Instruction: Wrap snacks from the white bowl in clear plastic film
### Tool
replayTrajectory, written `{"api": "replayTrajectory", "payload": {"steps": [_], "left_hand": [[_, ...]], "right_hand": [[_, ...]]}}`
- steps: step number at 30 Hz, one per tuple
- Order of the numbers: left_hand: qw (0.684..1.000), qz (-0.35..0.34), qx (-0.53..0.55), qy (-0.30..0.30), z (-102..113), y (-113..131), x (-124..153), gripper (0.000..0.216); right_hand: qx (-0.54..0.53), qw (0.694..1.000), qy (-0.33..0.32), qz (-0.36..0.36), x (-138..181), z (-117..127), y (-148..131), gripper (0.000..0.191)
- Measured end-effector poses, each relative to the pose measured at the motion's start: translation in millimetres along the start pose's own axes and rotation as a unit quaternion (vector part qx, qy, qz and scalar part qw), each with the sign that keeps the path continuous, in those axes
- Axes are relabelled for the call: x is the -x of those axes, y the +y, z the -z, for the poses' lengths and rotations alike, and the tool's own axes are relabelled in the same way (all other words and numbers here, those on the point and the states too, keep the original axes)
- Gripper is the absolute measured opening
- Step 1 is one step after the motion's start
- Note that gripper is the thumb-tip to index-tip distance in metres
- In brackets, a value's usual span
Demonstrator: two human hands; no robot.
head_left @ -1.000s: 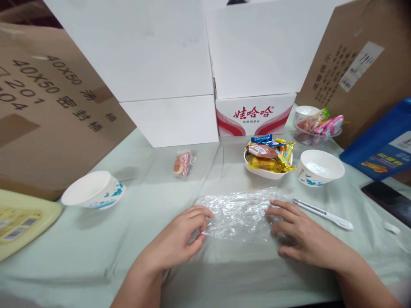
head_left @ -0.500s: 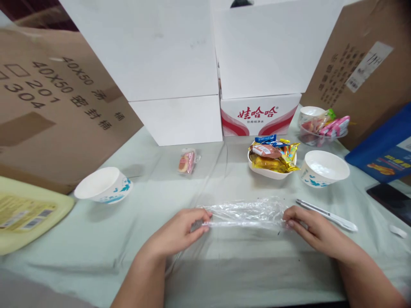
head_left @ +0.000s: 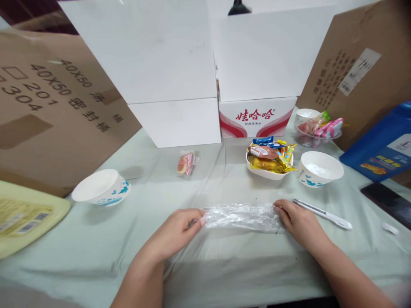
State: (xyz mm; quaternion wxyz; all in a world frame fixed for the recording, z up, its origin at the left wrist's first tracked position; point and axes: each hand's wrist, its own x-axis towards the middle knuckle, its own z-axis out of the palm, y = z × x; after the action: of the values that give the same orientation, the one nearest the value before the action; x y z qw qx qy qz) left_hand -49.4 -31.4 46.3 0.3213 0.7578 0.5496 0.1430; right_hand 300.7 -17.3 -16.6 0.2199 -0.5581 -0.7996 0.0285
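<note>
Pinching opposite ends of a folded strip of clear plastic wrap (head_left: 242, 216) on the pale green tablecloth (head_left: 96, 252), the left hand (head_left: 178, 233) and right hand (head_left: 297, 220) keep their fingers curled closed on it. Behind it, a white dish (head_left: 268, 173) holds wrapped snacks (head_left: 269, 155), a printed bowl (head_left: 319, 168) sits just beside, and another printed bowl (head_left: 100, 187) stands far left.

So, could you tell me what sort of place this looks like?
Probably a makeshift packing or storeroom table: stacked cardboard boxes, a cloth-covered table and a bowl of wrapped snacks.
</note>
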Motion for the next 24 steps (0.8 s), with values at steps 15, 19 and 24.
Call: {"api": "replayTrajectory", "payload": {"steps": [15, 19, 24], "left_hand": [[0.977, 0.104, -0.139, 0.122, -10, -6, -8, 0.008], [0.939, -0.087, -0.165, 0.287, -28, 9, -8, 0.01], [0.947, -0.194, -0.183, 0.177, -52, 17, -13, 0.017]], "right_hand": [[0.082, 0.992, -0.011, -0.091, -1, 0, -5, 0.031], [0.021, 0.996, 0.036, -0.084, 2, 10, -7, 0.032], [0.001, 0.999, 0.034, -0.035, 1, 6, -6, 0.025]]}}
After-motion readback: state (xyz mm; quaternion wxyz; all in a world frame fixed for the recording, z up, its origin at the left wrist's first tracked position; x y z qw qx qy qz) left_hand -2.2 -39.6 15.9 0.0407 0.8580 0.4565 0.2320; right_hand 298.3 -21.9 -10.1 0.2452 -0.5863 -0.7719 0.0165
